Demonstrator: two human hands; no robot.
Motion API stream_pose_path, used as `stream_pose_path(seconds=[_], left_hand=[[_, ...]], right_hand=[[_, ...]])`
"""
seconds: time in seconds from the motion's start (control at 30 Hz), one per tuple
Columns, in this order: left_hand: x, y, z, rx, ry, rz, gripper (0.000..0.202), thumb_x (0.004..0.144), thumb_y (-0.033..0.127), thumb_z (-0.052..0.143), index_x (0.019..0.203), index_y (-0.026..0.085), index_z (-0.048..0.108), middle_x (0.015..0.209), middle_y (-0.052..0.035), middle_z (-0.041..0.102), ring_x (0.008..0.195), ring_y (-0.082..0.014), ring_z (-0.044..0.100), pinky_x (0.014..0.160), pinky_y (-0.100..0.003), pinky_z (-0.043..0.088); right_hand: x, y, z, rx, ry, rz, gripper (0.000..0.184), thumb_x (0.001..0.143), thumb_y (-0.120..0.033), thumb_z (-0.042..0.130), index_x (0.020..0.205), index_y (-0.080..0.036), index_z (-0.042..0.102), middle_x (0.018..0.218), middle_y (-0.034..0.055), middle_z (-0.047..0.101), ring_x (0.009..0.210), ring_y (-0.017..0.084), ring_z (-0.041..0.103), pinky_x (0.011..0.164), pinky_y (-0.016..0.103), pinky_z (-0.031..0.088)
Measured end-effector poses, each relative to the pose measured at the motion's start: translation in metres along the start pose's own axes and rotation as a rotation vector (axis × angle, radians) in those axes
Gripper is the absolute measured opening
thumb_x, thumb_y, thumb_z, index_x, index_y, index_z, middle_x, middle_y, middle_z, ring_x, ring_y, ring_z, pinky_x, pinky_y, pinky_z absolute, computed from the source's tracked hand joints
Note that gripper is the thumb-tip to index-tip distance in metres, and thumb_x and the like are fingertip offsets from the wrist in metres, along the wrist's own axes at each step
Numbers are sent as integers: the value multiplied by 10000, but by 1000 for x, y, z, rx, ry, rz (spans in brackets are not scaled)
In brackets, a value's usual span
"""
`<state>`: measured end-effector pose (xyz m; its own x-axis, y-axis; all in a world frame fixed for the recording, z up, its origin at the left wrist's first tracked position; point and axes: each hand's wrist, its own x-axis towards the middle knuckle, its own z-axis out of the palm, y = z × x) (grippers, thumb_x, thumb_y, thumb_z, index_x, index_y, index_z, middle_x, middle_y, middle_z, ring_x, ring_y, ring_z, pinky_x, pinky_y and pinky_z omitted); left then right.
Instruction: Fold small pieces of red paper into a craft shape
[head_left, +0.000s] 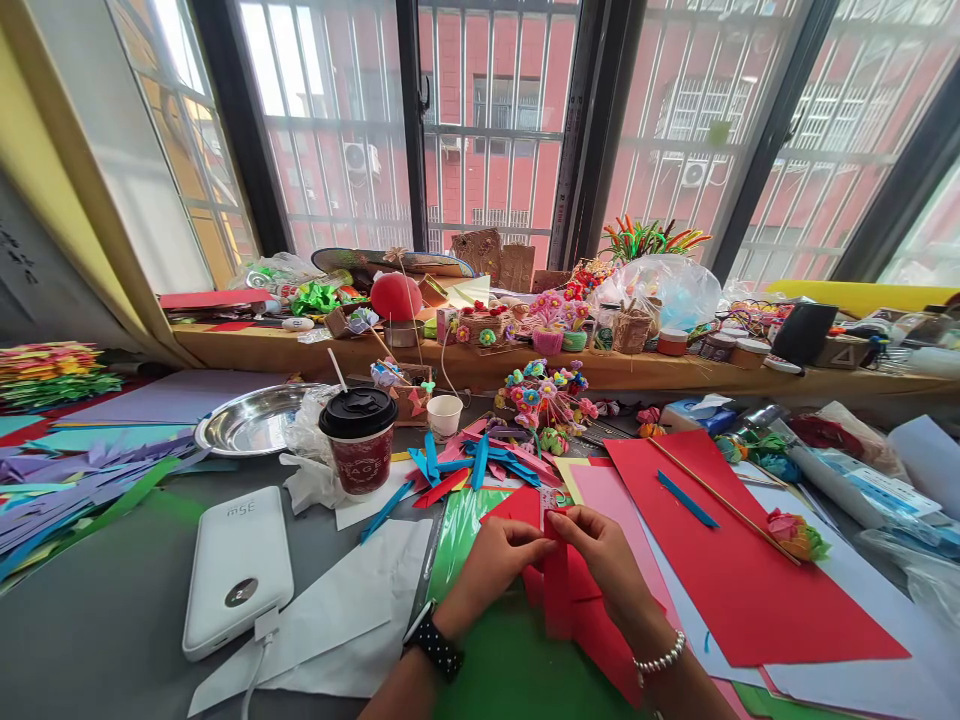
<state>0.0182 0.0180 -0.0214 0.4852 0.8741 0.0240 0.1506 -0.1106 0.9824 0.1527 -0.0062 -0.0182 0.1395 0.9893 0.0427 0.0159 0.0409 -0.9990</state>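
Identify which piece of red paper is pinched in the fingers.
The narrow red paper strip, held by the left hand and right hand; the large red paper sheet, on the right, lies flat and untouched.

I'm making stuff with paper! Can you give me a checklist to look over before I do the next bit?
1. Red strip in your fingers: ok, the left hand and right hand both pinch it.
2. Strip's top end lined up: cannot tell, your fingers cover part of it.
3. Drink cup safe from spilling: ok, it stands upright with its black lid on.
4. Drink left inside: cannot tell, the lid hides it.
5. Big red sheet bare: not ok, a flower stick and a blue strip lie on it.
6. Cable plugged into the white power bank: ok.
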Motion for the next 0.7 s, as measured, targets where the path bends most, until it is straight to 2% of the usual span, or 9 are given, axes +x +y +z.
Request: stream_pose_path(seconds=[0.3, 0.47, 0.7], left_hand=[[-2, 1, 0, -39, -8, 0, 273, 647, 377, 542, 623, 125, 642, 597, -26, 624, 596, -155, 547, 548, -218, 410], [0, -1, 1, -34, 22, -25, 260, 637, 371, 556, 645, 118, 618, 604, -16, 599, 591, -139, 533, 533, -211, 402], [1, -2, -2, -47, 8, -15, 274, 632, 380, 565, 642, 113, 625, 600, -19, 601, 582, -134, 531, 540, -211, 405]], right_hand=[[-3, -7, 1, -27, -12, 3, 359, 606, -504, 555, 546, -150, 549, 548, 4, 534, 550, 139, 452, 521, 232, 352], [-4, -8, 1, -10, -3, -22, 330, 605, -461, 582, 510, -153, 510, 516, -18, 486, 523, 116, 418, 507, 224, 342], [-1, -5, -3, -12, -71, -6, 315, 628, -456, 566, 624, -144, 600, 625, 26, 587, 623, 163, 502, 581, 246, 393]])
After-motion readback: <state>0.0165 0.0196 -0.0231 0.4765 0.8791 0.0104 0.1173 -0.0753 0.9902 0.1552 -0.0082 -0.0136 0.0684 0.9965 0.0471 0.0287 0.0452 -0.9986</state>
